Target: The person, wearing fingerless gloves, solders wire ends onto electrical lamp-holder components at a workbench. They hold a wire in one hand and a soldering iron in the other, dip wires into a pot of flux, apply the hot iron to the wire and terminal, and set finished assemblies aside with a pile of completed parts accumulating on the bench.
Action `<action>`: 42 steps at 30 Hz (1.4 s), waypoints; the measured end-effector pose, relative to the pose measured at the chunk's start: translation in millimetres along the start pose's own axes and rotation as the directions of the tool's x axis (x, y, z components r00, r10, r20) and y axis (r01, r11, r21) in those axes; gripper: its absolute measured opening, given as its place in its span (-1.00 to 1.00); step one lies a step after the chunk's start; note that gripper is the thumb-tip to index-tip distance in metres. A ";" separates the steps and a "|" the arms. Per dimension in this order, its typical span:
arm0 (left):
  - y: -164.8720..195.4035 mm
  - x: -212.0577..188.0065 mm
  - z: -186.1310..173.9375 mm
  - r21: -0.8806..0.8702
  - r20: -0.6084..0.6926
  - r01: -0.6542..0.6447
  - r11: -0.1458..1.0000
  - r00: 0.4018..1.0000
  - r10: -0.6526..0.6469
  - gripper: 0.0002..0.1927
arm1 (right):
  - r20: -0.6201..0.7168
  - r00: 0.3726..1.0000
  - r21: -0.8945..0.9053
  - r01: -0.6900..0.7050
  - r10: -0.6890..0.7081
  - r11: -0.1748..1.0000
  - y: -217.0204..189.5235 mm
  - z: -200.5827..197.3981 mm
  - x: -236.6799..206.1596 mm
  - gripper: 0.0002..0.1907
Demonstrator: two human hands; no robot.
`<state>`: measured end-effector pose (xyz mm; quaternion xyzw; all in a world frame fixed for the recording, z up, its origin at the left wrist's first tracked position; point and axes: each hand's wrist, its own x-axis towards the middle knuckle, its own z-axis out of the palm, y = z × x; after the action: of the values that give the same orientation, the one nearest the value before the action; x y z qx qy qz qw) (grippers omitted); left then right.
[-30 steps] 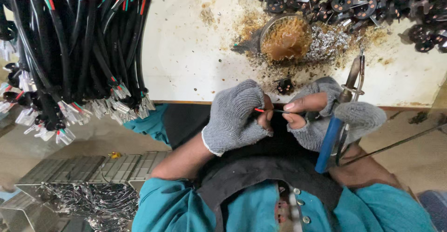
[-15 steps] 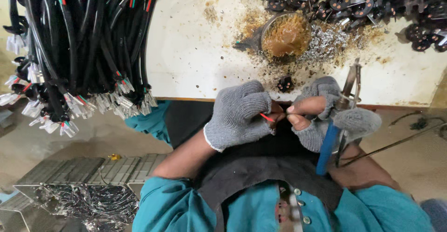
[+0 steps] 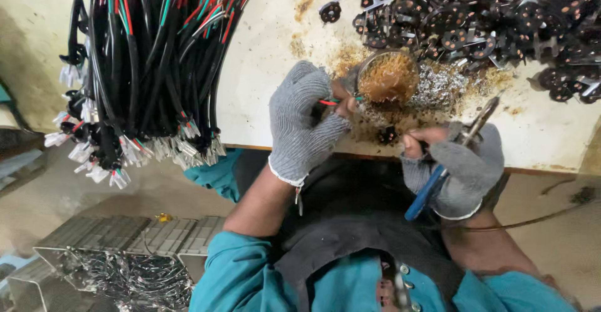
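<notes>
My left hand [image 3: 303,121], in a grey knit glove with bare fingertips, pinches thin red and green wires [image 3: 335,102] and holds their ends at the rim of a small round tin [image 3: 388,76] of brown paste on the table. My right hand [image 3: 460,168], gloved the same way, grips a tool with a blue handle [image 3: 427,190] and metal jaws that point up toward the table. The right hand rests near the table's front edge, apart from the left hand.
A thick bundle of black cables [image 3: 144,68] with red and green wires hangs over the table's left end. A heap of black round parts [image 3: 482,18] covers the far right. Silvery scraps [image 3: 441,83] lie beside the tin. A metal tray [image 3: 113,262] of wire sits below.
My hands have parted. The left hand moved up and away from the right, carrying the wire ends to the tin of paste. The right hand stayed low with the tool.
</notes>
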<state>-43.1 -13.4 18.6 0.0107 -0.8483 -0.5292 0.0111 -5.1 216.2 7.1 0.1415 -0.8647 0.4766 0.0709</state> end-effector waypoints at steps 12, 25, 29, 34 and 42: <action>-3.0 -1.0 8.0 0.119 0.018 -0.042 0.992 0.999 0.040 -0.78 | 0.062 0.994 -0.026 -0.093 0.094 0.995 17.5 5.4 -27.4 -0.80; -8.4 -4.6 13.1 0.066 -0.035 -0.056 0.996 0.998 0.059 -0.79 | 0.077 0.974 -0.167 0.223 -0.212 0.961 16.5 0.7 -8.7 -0.61; -5.7 -10.1 8.4 -0.013 -0.065 -0.056 0.998 0.996 0.055 -0.86 | 0.135 0.974 -0.036 0.188 -0.182 0.982 15.1 1.0 -0.4 -0.63; 3.3 -36.7 0.8 0.133 0.203 -0.076 0.988 0.978 0.048 -0.82 | 0.086 0.994 0.157 0.051 -0.065 0.986 -12.7 -10.2 23.2 -0.63; 4.2 -43.5 21.6 0.286 0.294 -0.138 0.948 0.955 0.051 -0.70 | 0.256 0.966 -0.101 -0.001 0.027 0.995 -6.2 -43.0 -7.1 -0.46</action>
<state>-0.3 9.1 12.6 -0.1044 -0.9118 -0.3876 -0.0864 3.0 250.6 33.4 0.1923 -0.8903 0.4109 -0.0383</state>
